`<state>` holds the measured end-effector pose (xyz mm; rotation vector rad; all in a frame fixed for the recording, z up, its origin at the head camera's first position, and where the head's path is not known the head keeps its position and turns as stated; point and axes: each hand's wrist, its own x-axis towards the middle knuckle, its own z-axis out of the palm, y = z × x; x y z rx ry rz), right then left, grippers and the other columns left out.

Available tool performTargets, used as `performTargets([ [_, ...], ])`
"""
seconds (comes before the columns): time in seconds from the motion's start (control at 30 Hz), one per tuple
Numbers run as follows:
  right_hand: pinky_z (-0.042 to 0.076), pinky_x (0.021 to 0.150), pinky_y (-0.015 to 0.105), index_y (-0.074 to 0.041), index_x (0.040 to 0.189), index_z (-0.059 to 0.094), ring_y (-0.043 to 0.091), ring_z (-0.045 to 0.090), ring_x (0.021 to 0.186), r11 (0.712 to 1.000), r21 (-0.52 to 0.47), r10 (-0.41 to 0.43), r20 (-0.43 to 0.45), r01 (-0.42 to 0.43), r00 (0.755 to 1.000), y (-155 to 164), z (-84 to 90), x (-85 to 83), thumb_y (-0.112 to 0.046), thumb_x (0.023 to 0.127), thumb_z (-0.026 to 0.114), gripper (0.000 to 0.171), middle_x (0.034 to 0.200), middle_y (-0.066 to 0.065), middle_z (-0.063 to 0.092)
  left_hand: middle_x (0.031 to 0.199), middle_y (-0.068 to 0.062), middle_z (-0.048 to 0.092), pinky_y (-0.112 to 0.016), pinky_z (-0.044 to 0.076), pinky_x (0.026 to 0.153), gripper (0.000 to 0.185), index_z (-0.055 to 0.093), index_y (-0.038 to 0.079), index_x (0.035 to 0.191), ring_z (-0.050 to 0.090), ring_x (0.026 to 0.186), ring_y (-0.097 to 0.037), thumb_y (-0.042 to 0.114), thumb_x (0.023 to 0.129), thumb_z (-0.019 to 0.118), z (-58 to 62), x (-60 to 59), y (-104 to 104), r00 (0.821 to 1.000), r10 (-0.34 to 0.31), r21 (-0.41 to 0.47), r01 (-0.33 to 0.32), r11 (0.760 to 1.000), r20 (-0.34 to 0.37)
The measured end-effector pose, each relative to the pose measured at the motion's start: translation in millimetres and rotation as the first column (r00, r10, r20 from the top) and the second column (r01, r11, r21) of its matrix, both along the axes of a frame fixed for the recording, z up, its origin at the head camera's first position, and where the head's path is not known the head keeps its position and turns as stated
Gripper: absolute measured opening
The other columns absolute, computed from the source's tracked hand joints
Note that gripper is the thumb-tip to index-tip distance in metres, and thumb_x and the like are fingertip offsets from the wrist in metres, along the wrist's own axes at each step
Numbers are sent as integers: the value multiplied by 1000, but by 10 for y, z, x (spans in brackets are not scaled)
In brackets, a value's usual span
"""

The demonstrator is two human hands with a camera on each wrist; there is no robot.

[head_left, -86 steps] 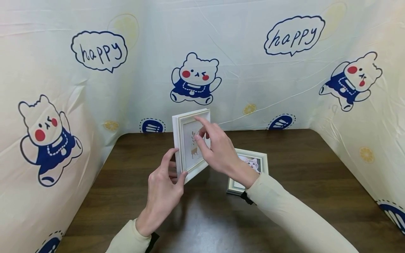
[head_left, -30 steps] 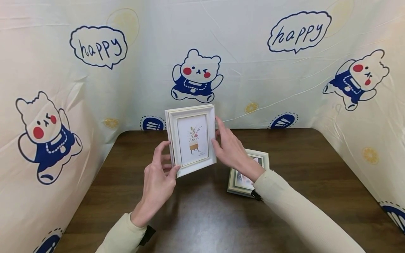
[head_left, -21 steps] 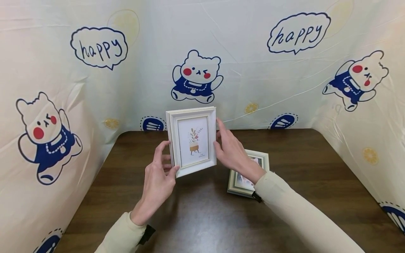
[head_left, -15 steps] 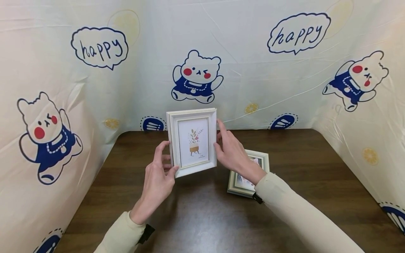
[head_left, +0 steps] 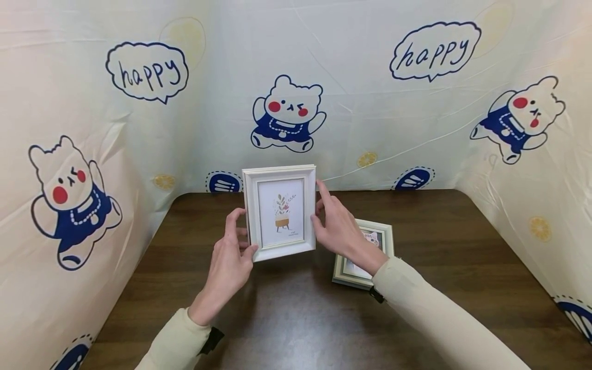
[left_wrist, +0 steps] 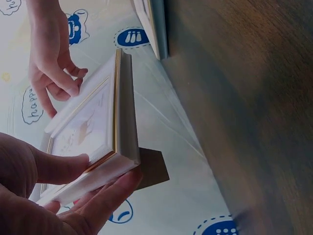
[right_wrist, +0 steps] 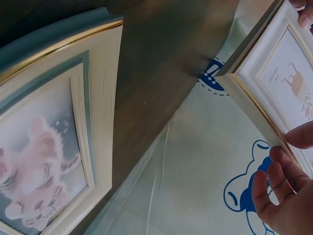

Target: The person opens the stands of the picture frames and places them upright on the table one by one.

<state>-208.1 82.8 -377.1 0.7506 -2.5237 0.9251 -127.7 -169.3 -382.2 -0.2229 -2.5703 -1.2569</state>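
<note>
A white picture frame point(head_left: 279, 211) with a potted-plant print is held upright, a little above the dark wooden table point(head_left: 444, 246), facing me. My left hand point(head_left: 240, 241) grips its lower left edge, thumb in front and fingers behind. My right hand point(head_left: 319, 210) pinches its right edge. In the left wrist view the white frame point(left_wrist: 98, 127) shows a brown stand flap point(left_wrist: 152, 169) sticking out behind. A second frame point(head_left: 370, 246) with a cat picture lies flat on the table under my right forearm. The right wrist view shows that cat frame point(right_wrist: 49, 147) up close.
Cream cloth with blue bear and "happy" prints point(head_left: 287, 113) walls in the table at the back and both sides. Bare table top lies in front of the frames point(head_left: 296, 318) and to the right.
The white frame has turned from edge-on and tilted to squarely facing me and has come down a little. My right hand moved from the picture's front to its right edge.
</note>
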Motion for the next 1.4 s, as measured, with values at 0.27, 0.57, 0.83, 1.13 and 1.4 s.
performTargets([
  [0.27,48,69,37,-1,164,26,20,56,84,1000,-7,-1,-23,1,1000,-22,-45,22,-3,96,70,81,101,5,64,131,-31,61,-60,58,85,83,22,14,156,73,102,-45,-14,93,69,-4,-12,-31,999,-8,-36,9,999,39],
  [0.57,50,71,37,1,164,26,21,57,87,1000,-11,-3,-26,3,1000,-48,-84,39,0,96,71,82,101,6,64,136,-35,59,-60,57,86,77,22,12,154,72,104,-46,-16,95,64,-15,-26,-37,998,-10,-55,14,998,67],
  [0.83,49,68,36,-3,165,24,20,57,86,1000,-7,-11,-16,11,1000,-75,-112,54,-1,96,71,84,101,5,65,132,-35,62,-60,58,86,74,22,11,152,74,101,-44,-16,96,62,-42,-55,-62,998,-13,-72,17,997,55],
  [1.13,50,67,36,-4,165,24,20,58,85,1000,-13,-6,-9,6,1000,-107,-154,62,-1,95,72,85,101,6,65,130,-35,63,-60,58,86,71,24,11,151,74,102,-44,-16,97,60,-88,-99,-100,997,-10,-70,15,997,71],
  [1.4,49,66,35,-6,166,23,18,57,85,1000,-6,2,20,-2,1000,-121,-199,65,-3,96,73,87,102,4,64,129,-36,63,-59,58,85,69,25,10,149,73,102,-45,-17,96,60,-134,-138,-139,997,-15,-71,20,997,72],
])
